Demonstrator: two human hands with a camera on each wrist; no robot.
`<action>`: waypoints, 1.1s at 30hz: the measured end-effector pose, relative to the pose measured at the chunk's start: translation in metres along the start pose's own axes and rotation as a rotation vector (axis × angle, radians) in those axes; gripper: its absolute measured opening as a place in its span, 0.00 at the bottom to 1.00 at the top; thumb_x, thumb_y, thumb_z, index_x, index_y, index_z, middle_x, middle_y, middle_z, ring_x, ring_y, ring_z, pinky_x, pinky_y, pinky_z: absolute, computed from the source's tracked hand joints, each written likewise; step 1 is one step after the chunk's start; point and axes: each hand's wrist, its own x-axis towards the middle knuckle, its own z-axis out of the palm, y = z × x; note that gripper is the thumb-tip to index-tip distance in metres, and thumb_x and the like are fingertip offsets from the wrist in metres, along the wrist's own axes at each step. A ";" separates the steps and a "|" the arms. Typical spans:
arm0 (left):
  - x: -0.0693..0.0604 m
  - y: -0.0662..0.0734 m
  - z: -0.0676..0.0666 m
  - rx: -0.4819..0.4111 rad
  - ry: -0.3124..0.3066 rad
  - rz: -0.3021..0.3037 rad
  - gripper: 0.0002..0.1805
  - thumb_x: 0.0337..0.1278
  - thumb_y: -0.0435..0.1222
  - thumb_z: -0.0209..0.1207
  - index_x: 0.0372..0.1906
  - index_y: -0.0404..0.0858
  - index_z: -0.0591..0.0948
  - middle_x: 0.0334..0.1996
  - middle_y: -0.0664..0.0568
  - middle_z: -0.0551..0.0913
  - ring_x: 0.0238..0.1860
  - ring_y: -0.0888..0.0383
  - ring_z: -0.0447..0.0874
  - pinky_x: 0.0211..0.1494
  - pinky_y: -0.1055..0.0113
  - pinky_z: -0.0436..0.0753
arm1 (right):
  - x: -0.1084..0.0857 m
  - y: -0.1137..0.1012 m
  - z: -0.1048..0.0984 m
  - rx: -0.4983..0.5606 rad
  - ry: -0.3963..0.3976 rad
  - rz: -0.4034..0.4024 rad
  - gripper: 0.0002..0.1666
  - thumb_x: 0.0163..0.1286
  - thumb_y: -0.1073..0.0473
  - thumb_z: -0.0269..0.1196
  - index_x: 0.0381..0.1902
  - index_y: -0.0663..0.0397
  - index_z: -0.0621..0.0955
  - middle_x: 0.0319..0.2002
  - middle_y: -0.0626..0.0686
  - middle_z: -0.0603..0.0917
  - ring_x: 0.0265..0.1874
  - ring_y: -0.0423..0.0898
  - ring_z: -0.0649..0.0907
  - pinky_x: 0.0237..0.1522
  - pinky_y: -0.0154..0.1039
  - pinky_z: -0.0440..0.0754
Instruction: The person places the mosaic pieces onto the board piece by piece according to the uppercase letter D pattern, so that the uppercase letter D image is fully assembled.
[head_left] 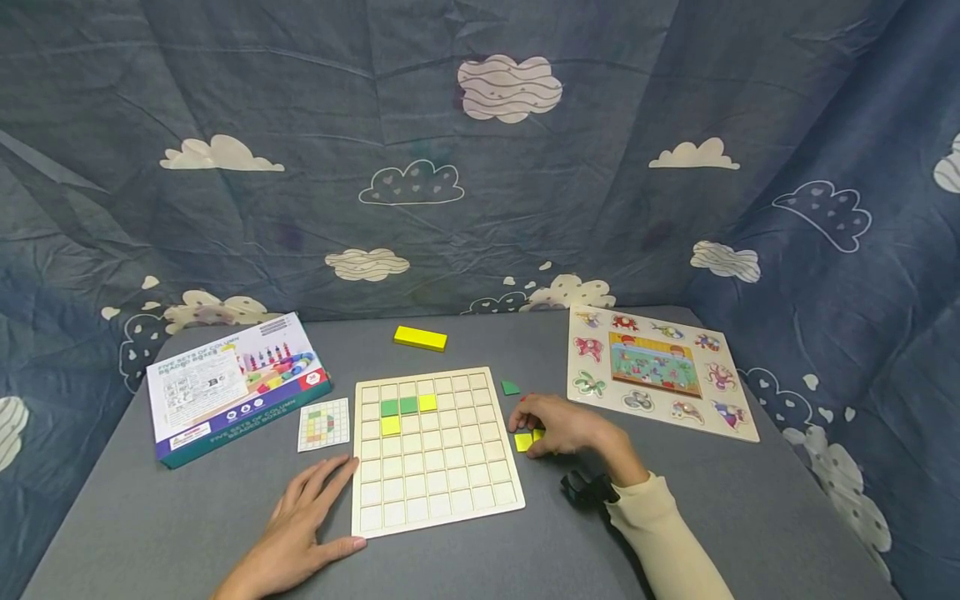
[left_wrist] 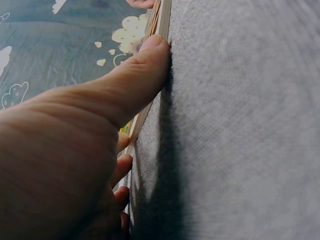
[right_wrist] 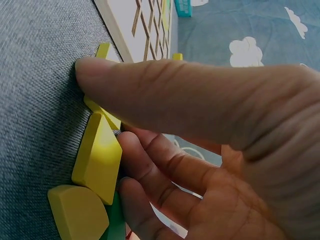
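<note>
A light wooden grid board (head_left: 438, 524) lies mid-table, with two green tiles (head_left: 399, 407) and two yellow tiles (head_left: 427, 402) in its cells. My left hand (head_left: 300, 517) rests along its left side, fingers spread and thumb touching its edge. Right of the board, my right hand (head_left: 562, 425) pinches a yellow square tile (head_left: 522, 442) on the table between thumb and curled index finger; the index tip is hidden in the right wrist view. More yellow pieces (right_wrist: 97, 160) and a green piece (right_wrist: 116, 220) lie under this hand. A green rounded-corner tile (head_left: 510, 387) sits just beyond it.
A small pattern card (head_left: 324, 425) lies left of the board, beside a toy box (head_left: 236, 387). Behind the board is a yellow bar (head_left: 420, 337). A sea-animal puzzle board (head_left: 660, 371) lies at the back right. A cloud-printed cloth (head_left: 420, 108) hangs behind the table.
</note>
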 end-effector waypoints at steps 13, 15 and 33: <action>0.000 0.000 -0.001 -0.011 -0.034 -0.034 0.53 0.49 0.63 0.67 0.79 0.51 0.60 0.76 0.49 0.60 0.73 0.39 0.53 0.61 0.29 0.62 | 0.001 0.001 0.002 0.000 0.007 0.015 0.16 0.56 0.67 0.73 0.42 0.54 0.82 0.37 0.48 0.79 0.38 0.43 0.76 0.43 0.34 0.75; 0.001 0.000 -0.001 -0.014 -0.035 -0.039 0.53 0.49 0.63 0.67 0.79 0.51 0.60 0.76 0.49 0.60 0.73 0.39 0.53 0.62 0.29 0.62 | 0.001 0.000 0.001 -0.003 0.009 0.022 0.16 0.57 0.67 0.73 0.42 0.54 0.82 0.37 0.48 0.79 0.38 0.43 0.76 0.42 0.34 0.74; 0.000 0.001 0.000 -0.001 -0.008 -0.018 0.53 0.48 0.62 0.68 0.78 0.50 0.61 0.76 0.49 0.61 0.73 0.40 0.54 0.62 0.30 0.62 | 0.003 -0.002 0.002 -0.006 0.014 0.038 0.14 0.59 0.65 0.71 0.42 0.52 0.81 0.35 0.47 0.79 0.36 0.42 0.76 0.40 0.35 0.73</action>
